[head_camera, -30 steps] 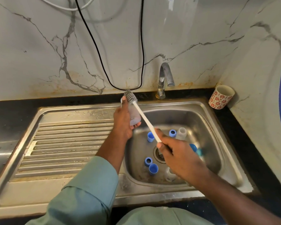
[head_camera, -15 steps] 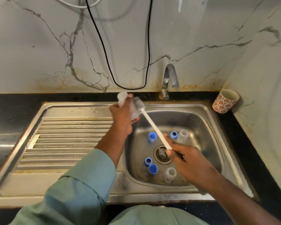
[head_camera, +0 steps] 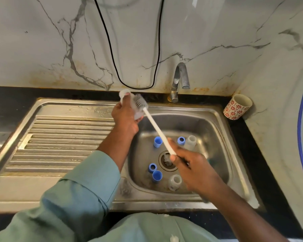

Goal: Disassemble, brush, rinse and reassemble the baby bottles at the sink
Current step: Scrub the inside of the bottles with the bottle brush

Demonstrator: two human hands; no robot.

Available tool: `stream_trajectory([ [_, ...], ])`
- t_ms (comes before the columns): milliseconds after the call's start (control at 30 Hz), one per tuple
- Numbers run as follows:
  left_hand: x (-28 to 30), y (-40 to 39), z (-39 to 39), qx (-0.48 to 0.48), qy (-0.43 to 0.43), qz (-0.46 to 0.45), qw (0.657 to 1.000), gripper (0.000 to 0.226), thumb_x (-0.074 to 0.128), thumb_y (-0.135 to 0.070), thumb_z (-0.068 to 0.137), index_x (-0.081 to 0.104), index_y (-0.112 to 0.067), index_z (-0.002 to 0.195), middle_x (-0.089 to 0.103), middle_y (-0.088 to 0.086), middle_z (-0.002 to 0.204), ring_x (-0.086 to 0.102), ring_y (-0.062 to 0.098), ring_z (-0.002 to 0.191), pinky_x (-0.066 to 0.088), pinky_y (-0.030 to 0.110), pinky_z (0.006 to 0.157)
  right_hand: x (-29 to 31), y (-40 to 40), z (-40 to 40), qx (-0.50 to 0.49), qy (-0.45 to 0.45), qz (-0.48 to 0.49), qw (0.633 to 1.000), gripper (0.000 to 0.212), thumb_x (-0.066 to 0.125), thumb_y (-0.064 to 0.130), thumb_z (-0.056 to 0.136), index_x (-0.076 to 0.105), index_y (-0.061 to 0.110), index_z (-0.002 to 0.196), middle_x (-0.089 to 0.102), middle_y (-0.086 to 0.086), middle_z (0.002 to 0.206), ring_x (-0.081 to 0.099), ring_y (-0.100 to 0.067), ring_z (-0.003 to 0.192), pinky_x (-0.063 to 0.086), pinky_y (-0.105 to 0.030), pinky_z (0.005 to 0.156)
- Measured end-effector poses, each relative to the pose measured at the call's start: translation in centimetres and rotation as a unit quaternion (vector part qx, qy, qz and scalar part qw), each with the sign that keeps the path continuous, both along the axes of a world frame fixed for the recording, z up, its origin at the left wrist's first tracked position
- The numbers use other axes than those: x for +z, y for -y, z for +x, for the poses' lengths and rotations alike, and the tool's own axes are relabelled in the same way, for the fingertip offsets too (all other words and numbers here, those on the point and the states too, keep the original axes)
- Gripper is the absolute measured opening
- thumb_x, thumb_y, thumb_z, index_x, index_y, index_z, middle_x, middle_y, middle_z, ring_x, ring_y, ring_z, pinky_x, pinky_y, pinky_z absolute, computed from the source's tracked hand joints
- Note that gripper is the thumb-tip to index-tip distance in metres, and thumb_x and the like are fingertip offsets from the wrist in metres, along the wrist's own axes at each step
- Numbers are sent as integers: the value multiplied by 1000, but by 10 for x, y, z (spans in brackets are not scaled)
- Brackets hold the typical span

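My left hand [head_camera: 125, 119] grips a clear baby bottle [head_camera: 124, 94] above the sink's back left corner, its base pointing up and away. My right hand [head_camera: 191, 166] holds the white handle of a bottle brush [head_camera: 154, 126]; the grey bristle head [head_camera: 139, 103] lies against the outside of the bottle. In the steel sink basin [head_camera: 215, 130] lie several blue caps and rings [head_camera: 157, 175], a clear bottle [head_camera: 190, 141] near the back and another clear bottle [head_camera: 175, 182] near the front.
A ribbed steel drainboard [head_camera: 63, 137] lies left of the basin. The tap [head_camera: 179, 81] stands at the back edge with no water running. A red-patterned cup [head_camera: 237, 107] sits on the black counter at right. A black cable [head_camera: 135, 86] hangs on the marble wall.
The brush head has slid from the bottle's far end down along its side. The bottle's base now shows above my left hand. The view has shifted slightly.
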State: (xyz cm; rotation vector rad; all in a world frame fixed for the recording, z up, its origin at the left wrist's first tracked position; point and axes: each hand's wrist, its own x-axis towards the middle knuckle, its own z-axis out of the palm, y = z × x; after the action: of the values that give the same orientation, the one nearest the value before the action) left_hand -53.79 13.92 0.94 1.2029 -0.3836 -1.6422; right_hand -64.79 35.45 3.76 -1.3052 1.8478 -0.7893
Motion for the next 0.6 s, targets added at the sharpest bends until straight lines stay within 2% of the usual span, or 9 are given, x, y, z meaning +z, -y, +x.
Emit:
stream_trajectory([
  [67,-4,-4,-1,-1,35,-11,999,34,68,-39,92,61,-15,114,67,10,108,68,30,100,62,43,72,3,-9,5,5,19,9,1000,43,48,26,101,44,51,136,49,9,60,40,-2,44,39,-17,45],
  [133,-11,-15,-13,-38,82,-33,995,43,66,-44,91,59,-14,121,67,12,113,68,32,101,58,34,59,-2,5,4,-16,3,5,1000,43,47,28,101,41,50,138,51,14,53,41,-1,43,38,-18,45],
  [200,-12,-20,-18,-39,77,-34,996,46,66,-48,90,59,-15,121,65,14,116,67,34,103,56,32,55,-2,18,4,-15,-27,3,1000,45,45,31,101,37,51,141,50,12,54,43,-2,45,39,-19,48],
  [267,-6,-11,-9,2,38,-18,999,42,69,-48,88,60,-15,113,65,13,113,66,34,103,59,37,60,0,13,1,3,-31,8,999,45,46,31,101,37,54,139,45,9,56,41,-3,45,40,-19,48],
  [333,-4,-3,-1,29,15,-4,999,34,75,-43,84,59,-19,103,65,9,108,67,31,99,61,44,71,6,-5,-1,18,3,20,1000,44,47,28,101,40,60,130,44,9,56,40,-3,45,43,-22,46],
  [400,-6,-10,-4,-5,53,-19,998,37,83,-37,78,60,-21,102,67,11,109,68,32,99,61,41,66,8,-4,0,9,25,34,999,44,48,28,101,38,65,122,45,8,59,40,-4,45,45,-26,47],
  [500,-7,-21,-18,-56,72,-24,995,50,87,-38,71,63,-18,110,66,15,114,67,37,103,57,37,57,2,18,-1,-33,19,14,999,43,48,29,101,42,57,133,44,7,60,41,-7,48,46,-29,47],
  [600,1,-6,-6,16,24,-16,999,39,80,-34,81,61,-16,111,68,11,108,68,30,98,62,46,71,1,3,-3,-1,17,12,1000,44,48,28,100,43,53,136,47,9,57,39,-3,45,43,-24,47],
])
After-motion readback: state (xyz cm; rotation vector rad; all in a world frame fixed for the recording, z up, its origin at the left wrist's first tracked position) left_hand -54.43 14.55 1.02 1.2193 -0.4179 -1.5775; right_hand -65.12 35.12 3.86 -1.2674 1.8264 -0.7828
